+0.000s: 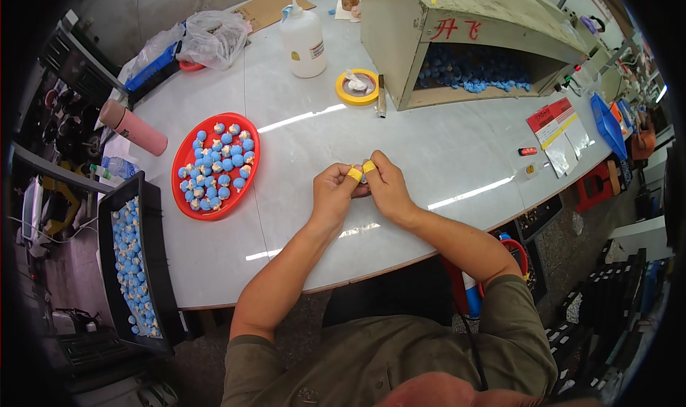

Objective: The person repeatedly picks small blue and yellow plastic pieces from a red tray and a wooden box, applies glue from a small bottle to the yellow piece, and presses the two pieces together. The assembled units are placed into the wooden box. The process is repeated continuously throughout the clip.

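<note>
A small piece (363, 177), too hidden to make out, sits pinched between the fingertips of both hands above the middle of the white worktop (443, 150). The left hand (334, 190) has its grip closed on the piece, a yellow tape band on one finger; the right hand (384, 184) clamps it from the other side, also with a yellow band. To the left lies a red tray (187, 153) of blue balls (221, 164), and further left a black bin (153, 264) holds more. Beyond the hands are a yellow tape roll (357, 87), a white bottle (303, 42) and a wooden box (429, 42).
</note>
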The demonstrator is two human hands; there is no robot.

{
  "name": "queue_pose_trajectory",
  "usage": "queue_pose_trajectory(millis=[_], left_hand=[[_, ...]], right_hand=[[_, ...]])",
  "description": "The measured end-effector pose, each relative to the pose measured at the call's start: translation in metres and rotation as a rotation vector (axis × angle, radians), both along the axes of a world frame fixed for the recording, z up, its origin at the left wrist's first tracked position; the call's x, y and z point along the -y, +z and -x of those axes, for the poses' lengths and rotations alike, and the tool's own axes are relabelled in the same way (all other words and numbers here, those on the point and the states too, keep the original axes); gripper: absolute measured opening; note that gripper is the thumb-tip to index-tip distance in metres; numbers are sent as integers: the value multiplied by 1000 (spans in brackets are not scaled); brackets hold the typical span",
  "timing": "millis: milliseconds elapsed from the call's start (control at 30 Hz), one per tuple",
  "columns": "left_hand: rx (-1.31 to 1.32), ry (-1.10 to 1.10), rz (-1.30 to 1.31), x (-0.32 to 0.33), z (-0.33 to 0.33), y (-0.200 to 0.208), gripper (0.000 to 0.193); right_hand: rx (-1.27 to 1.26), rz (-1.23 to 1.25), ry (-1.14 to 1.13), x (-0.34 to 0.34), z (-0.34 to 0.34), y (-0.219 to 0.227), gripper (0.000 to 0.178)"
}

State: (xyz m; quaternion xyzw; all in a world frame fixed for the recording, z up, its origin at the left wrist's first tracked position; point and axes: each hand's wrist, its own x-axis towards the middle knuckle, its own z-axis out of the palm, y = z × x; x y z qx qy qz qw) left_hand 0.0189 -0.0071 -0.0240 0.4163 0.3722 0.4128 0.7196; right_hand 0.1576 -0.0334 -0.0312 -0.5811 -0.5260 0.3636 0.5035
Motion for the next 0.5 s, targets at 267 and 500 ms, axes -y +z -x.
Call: queue_pose_trajectory(millis=[267,500], left_hand=[[0,-4,-5,0,-1,-1,16],[-3,3,-11,0,-2,-1,18]], right_hand=[[40,-41,-41,-1,1,-4,25],[63,-24,-63,1,2,1,25]])
